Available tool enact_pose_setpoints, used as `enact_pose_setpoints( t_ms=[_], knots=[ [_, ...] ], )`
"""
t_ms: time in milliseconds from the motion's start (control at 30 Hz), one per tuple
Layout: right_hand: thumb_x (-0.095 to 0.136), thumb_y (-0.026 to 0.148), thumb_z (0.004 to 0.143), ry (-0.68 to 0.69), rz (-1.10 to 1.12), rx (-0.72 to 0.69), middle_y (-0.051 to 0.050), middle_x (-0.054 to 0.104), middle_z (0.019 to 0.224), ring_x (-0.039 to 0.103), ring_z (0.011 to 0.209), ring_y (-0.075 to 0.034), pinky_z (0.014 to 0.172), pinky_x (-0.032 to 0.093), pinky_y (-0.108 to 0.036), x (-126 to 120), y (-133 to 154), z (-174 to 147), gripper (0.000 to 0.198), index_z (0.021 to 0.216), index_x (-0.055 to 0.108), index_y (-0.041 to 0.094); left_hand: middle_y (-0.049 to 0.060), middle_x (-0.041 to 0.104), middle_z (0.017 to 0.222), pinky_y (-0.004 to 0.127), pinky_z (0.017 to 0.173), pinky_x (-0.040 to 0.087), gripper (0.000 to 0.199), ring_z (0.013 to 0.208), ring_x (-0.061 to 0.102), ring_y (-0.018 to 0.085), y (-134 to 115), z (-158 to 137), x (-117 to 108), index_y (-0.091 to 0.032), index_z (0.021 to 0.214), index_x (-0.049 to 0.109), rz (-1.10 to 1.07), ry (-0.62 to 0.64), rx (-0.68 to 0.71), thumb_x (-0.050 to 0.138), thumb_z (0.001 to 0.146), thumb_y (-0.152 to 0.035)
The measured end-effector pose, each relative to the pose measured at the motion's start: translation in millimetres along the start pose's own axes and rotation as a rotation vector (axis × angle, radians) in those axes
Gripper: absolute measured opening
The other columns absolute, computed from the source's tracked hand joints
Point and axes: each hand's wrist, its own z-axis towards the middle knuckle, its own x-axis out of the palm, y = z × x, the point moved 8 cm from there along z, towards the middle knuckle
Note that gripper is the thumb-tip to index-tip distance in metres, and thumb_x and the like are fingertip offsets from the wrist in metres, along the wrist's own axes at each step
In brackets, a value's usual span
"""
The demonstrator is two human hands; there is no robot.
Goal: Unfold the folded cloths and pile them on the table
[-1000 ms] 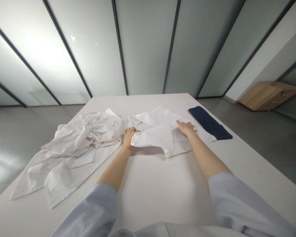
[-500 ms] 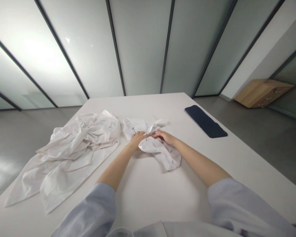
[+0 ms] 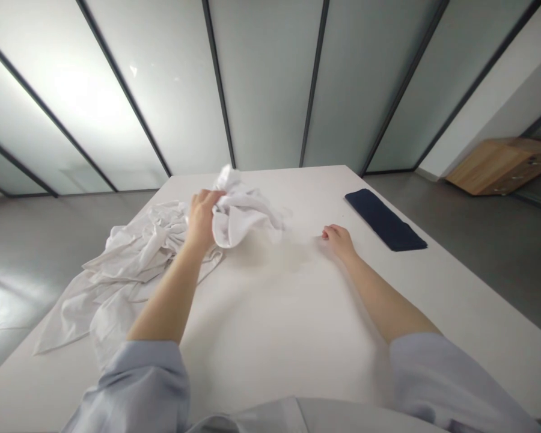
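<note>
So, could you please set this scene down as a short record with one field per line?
Left hand: the left hand grips a bunched white cloth
Held cloth: crumpled, partly blurred, apparently raised off the table
Right hand: the right hand has curled fingers, with no cloth visible in it
Left side of table: a rumpled white fabric pile, partly hidden by the left arm
Right side of table: a flat dark blue piece, probably folded fabric
Background: frosted panels; a wooden cabinet at far right
</note>
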Motion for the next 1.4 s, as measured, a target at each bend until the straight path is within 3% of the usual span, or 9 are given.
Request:
enact_pose_setpoints(
  t_ms=[100, 200, 333, 433, 567, 667, 867, 1033, 1400],
  knots=[
    [0.048, 0.041, 0.074, 0.015, -0.028, -0.004, -0.004, 0.063, 0.061, 0.059, 0.067, -0.019, 0.064, 0.044, -0.029, 0.3, 4.4, -0.9, 0.026, 0.059, 0.057, 0.022, 0.007, 0.057, 0.107, 0.043, 0.099, 0.037, 0.032, 0.104, 0.05, 0.024, 38.9, 12.0, -74.2, -0.021, 0.115, 0.063, 0.154, -0.19, -0.082, 0.05, 0.086, -0.031],
    [0.048, 0.04, 0.073, 0.018, -0.038, 0.003, -0.004, 0.063, 0.061, 0.058, 0.066, -0.019, 0.063, 0.043, -0.028, -0.5, 6.4, -2.2, 0.025, 0.058, 0.057, 0.022, 0.008, 0.055, 0.115, 0.048, 0.102, 0.034, 0.038, 0.114, 0.047, 0.028, 94.0, 6.2, -93.6, -0.02, 0.118, 0.06, 0.324, -0.182, -0.205, 0.055, 0.083, -0.033],
    [0.049, 0.04, 0.072, 0.02, -0.054, 0.023, -0.004, 0.063, 0.061, 0.059, 0.065, -0.019, 0.064, 0.044, -0.029, 0.7, 7.0, -3.8, 0.024, 0.059, 0.057, 0.022, 0.018, 0.06, 0.115, 0.05, 0.096, 0.04, 0.046, 0.113, 0.053, 0.036, 175.5, -33.0, -26.4, -0.01, 0.122, 0.058, 0.481, 0.34, -0.437, 0.052, 0.081, -0.029],
    [0.049, 0.039, 0.072, 0.033, -0.057, 0.03, -0.004, 0.064, 0.062, 0.06, 0.066, -0.019, 0.065, 0.044, -0.029, 2.5, 6.2, -3.9, 0.024, 0.059, 0.057, 0.021, 0.021, 0.053, 0.133, 0.047, 0.103, 0.038, 0.06, 0.126, 0.048, 0.035, 193.3, -61.4, 12.3, -0.009, 0.137, 0.045, 0.449, 0.585, -0.402, 0.049, 0.08, -0.027],
    [0.049, 0.041, 0.073, 0.059, -0.068, 0.006, -0.004, 0.065, 0.063, 0.06, 0.066, -0.02, 0.065, 0.043, -0.03, 4.4, 5.2, -3.1, 0.025, 0.06, 0.057, 0.022, 0.02, 0.032, 0.153, 0.054, 0.108, 0.031, 0.081, 0.141, 0.029, 0.037, 164.4, -64.5, -5.2, -0.014, 0.151, 0.024, 0.442, 0.544, -0.362, 0.053, 0.078, -0.034],
    [0.049, 0.041, 0.073, 0.065, -0.098, -0.015, -0.004, 0.064, 0.063, 0.058, 0.065, -0.02, 0.064, 0.042, -0.03, 3.8, 4.5, -2.4, 0.026, 0.06, 0.057, 0.022, 0.013, 0.035, 0.153, 0.05, 0.113, 0.029, 0.072, 0.14, 0.033, 0.031, 96.0, -54.0, -12.2, -0.02, 0.15, 0.029, 0.287, 0.468, -0.129, 0.049, 0.082, -0.034],
    [0.049, 0.038, 0.074, -0.012, -0.07, -0.031, -0.003, 0.063, 0.061, 0.057, 0.066, -0.02, 0.064, 0.042, -0.03, -1.2, 4.2, -4.6, 0.024, 0.059, 0.057, 0.021, 0.009, 0.051, 0.143, 0.036, 0.109, 0.038, 0.058, 0.13, 0.049, 0.023, -8.7, -63.9, 99.7, -0.02, 0.142, 0.044, -0.109, 0.748, 0.115, 0.049, 0.088, -0.04],
    [0.048, 0.031, 0.073, -0.197, -0.088, -0.007, -0.003, 0.064, 0.069, 0.059, 0.072, -0.02, 0.07, 0.045, -0.03, -18.2, 0.8, 2.6, 0.014, 0.068, 0.058, 0.021, 0.012, 0.047, 0.146, 0.04, 0.114, 0.031, 0.049, 0.136, 0.041, 0.024, -13.4, -77.3, 185.0, -0.016, 0.136, 0.05, 0.009, 0.687, 0.017, 0.05, 0.089, -0.03],
    [0.064, 0.031, 0.073, -0.496, -0.753, 0.316, -0.028, 0.057, 0.119, 0.048, 0.115, -0.044, 0.091, 0.034, -0.06, -189.7, -71.0, 24.7, 0.043, 0.112, 0.063, 0.012, 0.012, 0.054, 0.14, 0.036, 0.113, 0.032, 0.039, 0.133, 0.045, 0.022, 1.4, -84.5, 193.6, -0.016, 0.123, 0.061, -0.061, 0.564, -0.012, 0.053, 0.088, -0.033]
  ],
)
